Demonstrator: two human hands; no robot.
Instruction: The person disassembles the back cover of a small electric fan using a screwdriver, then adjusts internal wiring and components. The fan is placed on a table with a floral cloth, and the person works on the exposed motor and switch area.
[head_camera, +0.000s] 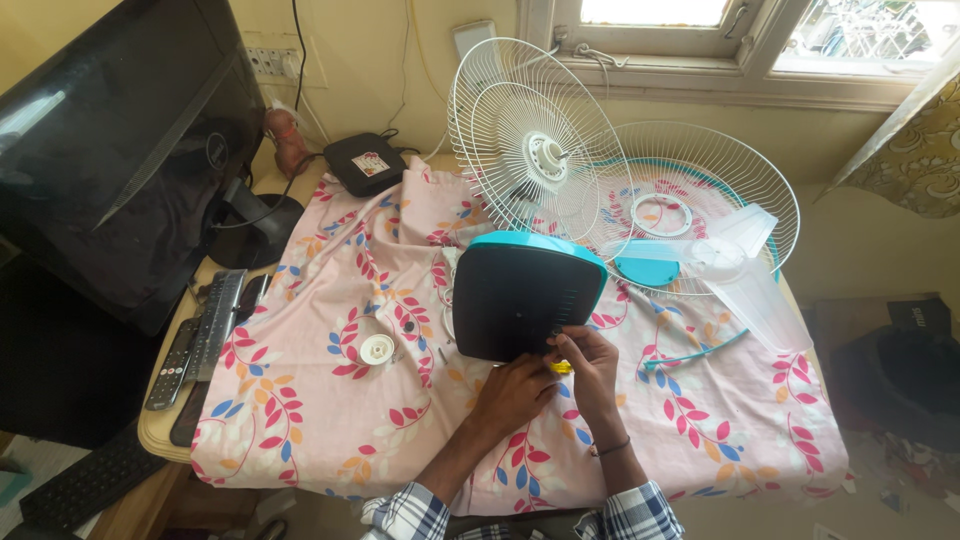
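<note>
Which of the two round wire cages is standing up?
The left wire cage, fixed to the fan behind its dark base, stands upright. The right one lies flat on the cloth.

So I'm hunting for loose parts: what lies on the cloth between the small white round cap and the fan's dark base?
In the head view, between the white cap and the dark base, two small dark bits lie on the floral cloth.
</note>
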